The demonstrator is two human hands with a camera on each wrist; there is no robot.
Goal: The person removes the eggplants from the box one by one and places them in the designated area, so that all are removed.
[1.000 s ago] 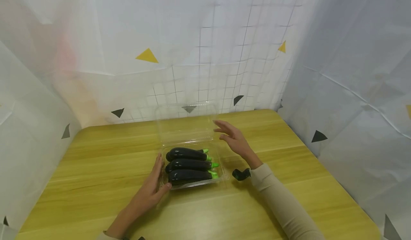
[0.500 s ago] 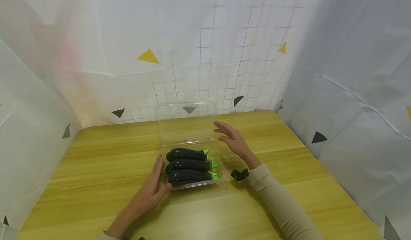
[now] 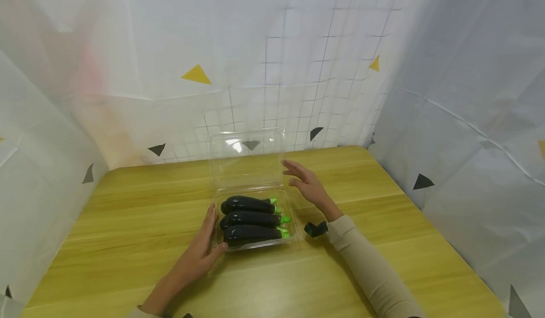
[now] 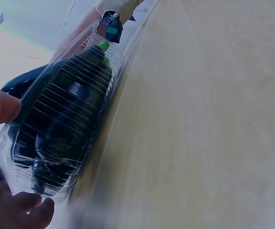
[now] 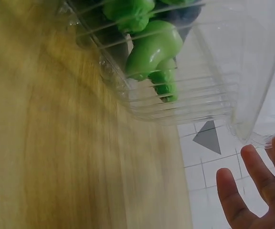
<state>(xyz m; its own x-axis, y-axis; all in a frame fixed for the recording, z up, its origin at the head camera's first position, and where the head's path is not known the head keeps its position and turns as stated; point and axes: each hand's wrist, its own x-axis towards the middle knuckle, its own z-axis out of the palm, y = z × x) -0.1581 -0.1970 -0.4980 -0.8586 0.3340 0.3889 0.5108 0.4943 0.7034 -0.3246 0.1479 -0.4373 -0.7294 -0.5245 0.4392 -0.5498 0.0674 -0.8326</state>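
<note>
A clear plastic clamshell box sits on the table with several dark eggplants lying side by side in it, their green stems pointing right. Its hinged lid stands raised at the back. My left hand holds the box at its left side, fingers along the side wall and thumb at the front corner; the left wrist view shows the thumb at the rim. Behind the box's right side is my right hand, fingers spread and slightly bent, fingertips right at the lid's edge.
The wooden table reaches back to a white sheet wall with printed triangles and grid lines, and more sheeting closes both sides. A small black device sits at the right cuff, close to the box.
The lid has tilted a little further upright, its top edge higher in view and now showing glare. My right hand has shifted very slightly left; the left hand stays in place.
</note>
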